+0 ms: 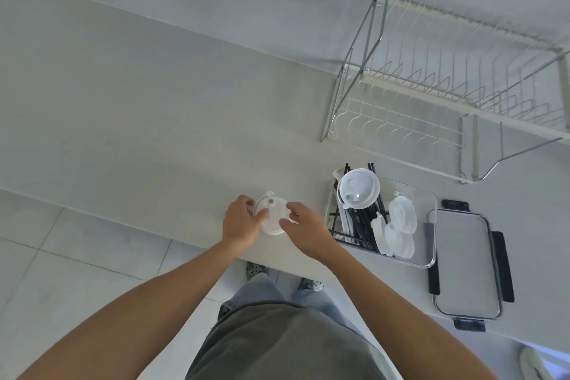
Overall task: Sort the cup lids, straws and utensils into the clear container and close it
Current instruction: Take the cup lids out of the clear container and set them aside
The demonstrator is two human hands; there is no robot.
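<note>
We find both hands on one cup lid that lies on the pale surface, near its front edge. The left hand holds the lid's left rim with curled fingers. The right hand pinches the lid's right rim between thumb and fingers. The lid is translucent white, with a small tab at its far edge.

Just right of the hands stands the clear container, open, on the same surface. Inside it we note black straws lying lengthwise in the left half, with a few white pieces among them that we cannot identify. A large round lid rests on top of the straws at the far end. Several smaller lids are stacked on edge in the right half, leaning against one another.

Just right of the container lies its cover, flat on the surface, apart from the container, with black clasps on its sides.

Behind the container, against the wall, stands a wire rack, white with metal legs.

Below the surface edge we see the tiled floor, the person's grey shirt, blue jeans and patterned shoes
</note>
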